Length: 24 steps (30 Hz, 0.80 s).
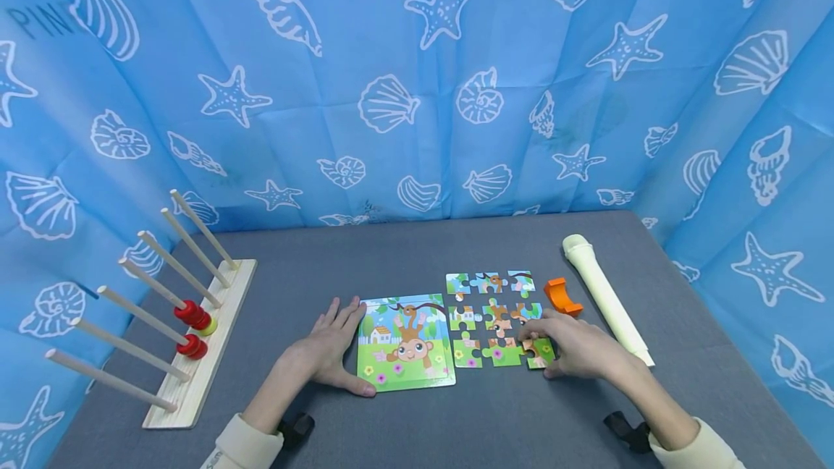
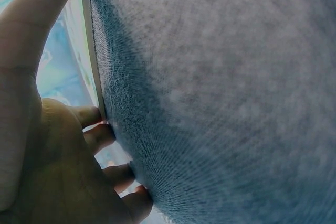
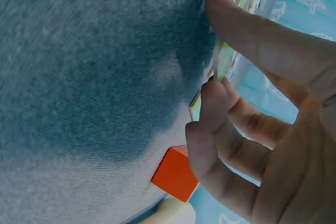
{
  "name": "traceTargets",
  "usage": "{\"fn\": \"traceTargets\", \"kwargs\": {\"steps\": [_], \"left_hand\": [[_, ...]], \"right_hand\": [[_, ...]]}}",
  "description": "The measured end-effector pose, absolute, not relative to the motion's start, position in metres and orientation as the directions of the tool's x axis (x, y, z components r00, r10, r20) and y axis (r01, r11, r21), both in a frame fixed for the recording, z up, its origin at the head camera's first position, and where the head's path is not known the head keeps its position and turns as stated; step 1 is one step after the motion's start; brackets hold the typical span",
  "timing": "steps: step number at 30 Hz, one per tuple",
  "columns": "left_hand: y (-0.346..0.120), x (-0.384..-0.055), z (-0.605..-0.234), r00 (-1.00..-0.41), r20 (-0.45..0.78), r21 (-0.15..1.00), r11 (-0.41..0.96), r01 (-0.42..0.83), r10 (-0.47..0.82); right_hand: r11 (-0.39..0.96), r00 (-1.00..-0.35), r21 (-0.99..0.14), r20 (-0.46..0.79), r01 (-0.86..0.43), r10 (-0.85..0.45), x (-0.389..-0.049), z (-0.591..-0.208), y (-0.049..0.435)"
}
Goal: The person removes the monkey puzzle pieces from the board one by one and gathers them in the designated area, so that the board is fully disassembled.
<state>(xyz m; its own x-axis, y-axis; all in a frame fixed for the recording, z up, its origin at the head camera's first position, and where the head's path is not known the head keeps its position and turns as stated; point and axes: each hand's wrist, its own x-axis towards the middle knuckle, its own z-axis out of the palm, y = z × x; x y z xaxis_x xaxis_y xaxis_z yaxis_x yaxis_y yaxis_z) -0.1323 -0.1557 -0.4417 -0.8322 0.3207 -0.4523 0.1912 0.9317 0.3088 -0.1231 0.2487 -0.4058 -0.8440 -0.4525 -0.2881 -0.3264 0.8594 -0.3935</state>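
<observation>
A square puzzle board (image 1: pixel 405 342) with a monkey picture lies flat on the table. My left hand (image 1: pixel 331 349) rests at its left side, fingers spread and fairly straight, thumb along the lower left corner. The board's edge (image 2: pixel 90 40) runs beside that thumb in the left wrist view. To the right, several separate puzzle pieces (image 1: pixel 505 355) lie in rows with small gaps. My right hand (image 1: pixel 582 346) pinches the lower right puzzle piece (image 1: pixel 540 360) between thumb and fingers. In the right wrist view this piece (image 3: pixel 224 62) appears edge-on, partly hidden by the fingers.
An orange arched block (image 1: pixel 562 297) sits beyond my right hand, beside a pale microphone-shaped object (image 1: pixel 606 295). On the left stands a wooden peg rack (image 1: pixel 218 339) with tall rods and red and yellow beads (image 1: pixel 193 315). A blue shell-print curtain (image 1: pixel 417 93) surrounds the table.
</observation>
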Motion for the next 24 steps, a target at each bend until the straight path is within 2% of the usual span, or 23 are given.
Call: {"fn": "traceTargets", "kwargs": {"steps": [17,24], "left_hand": [[-0.1549,-0.1332,-0.4416,-0.826,-0.455,0.32,0.926,0.198,0.334],[-0.1562,-0.1338,-0.4423,-0.825,-0.455,0.326,0.925,0.195,0.335]], "right_hand": [[0.887,-0.865,-0.363,-0.302,-0.285,-0.401,-0.1238,-0.4102,0.2528],[0.882,-0.871,-0.358,-0.269,-0.306,-0.411,-0.1227,-0.4124,0.2515]]}}
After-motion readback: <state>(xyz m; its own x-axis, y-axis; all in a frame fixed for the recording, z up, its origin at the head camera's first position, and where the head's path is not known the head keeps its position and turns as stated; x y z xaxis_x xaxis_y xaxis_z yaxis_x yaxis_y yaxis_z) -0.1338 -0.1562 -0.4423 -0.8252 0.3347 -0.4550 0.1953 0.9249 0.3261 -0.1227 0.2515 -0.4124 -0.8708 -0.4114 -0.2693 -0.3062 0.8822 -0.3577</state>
